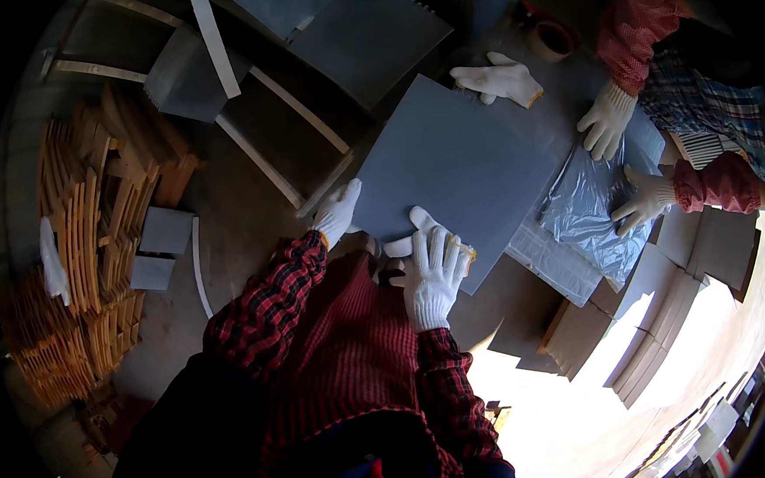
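A flat dark grey square panel (457, 165) lies in front of me at table height. My left hand (338, 212), in a white knit glove, is closed on its near left corner. My right hand (435, 277), gloved the same way, lies near the panel's front edge with its fingers stretched out. Those fingers rest over a loose white glove (397, 247) with a yellow-edged cuff, which is partly hidden beneath them. More loose white gloves (502, 80) lie beyond the panel's far edge.
At right, a co-worker's gloved hands (607, 121) press on a plastic-wrapped package (590, 208). A tape roll (550, 41) sits at the back. Stacked wooden pieces (95, 213) stand at left, near a metal frame (273, 171). Cardboard boxes (659, 300) stand at lower right.
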Motion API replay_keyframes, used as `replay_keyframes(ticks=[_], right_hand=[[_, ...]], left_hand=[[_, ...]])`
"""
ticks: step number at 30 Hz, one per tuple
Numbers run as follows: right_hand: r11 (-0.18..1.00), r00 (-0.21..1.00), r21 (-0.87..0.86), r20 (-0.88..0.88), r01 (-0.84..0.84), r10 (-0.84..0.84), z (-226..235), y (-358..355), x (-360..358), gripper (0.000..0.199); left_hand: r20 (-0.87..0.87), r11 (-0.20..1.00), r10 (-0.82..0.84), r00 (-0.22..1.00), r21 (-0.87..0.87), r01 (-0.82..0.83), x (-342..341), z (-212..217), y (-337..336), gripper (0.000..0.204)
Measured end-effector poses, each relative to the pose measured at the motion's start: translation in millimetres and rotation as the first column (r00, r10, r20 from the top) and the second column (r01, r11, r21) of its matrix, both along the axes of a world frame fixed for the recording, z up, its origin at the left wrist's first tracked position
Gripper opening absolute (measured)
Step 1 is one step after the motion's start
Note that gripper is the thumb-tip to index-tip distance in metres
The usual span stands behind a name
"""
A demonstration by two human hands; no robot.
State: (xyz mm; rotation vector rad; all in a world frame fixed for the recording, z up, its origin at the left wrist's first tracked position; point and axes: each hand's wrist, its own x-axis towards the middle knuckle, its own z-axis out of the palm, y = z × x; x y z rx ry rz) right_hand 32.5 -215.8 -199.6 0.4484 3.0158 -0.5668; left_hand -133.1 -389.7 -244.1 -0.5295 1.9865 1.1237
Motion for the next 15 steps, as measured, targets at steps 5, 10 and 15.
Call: replay_keyframes(ticks=[5,10,15], right_hand=[[0.959,0.96,-0.09,-0.105,-0.27,0.26,-1,39,-27,0.052],[0.994,0.978,0.109,-0.208,0.024,-0.001,-17,131,-104,0.05],[0.997,0.998,0.071,-0.064,0.007,-0.003,-11,96,-15,0.046]], left_hand=[[0.028,0.995,0.07,0.997,0.075,-0.071,7,-35,-19,0.074],[-0.097,0.998,-0.043,0.994,-0.051,0.038,1,-49,-23,0.069],[0.052,0.991,0.086,0.995,0.098,-0.09,0,17,13,0.069]])
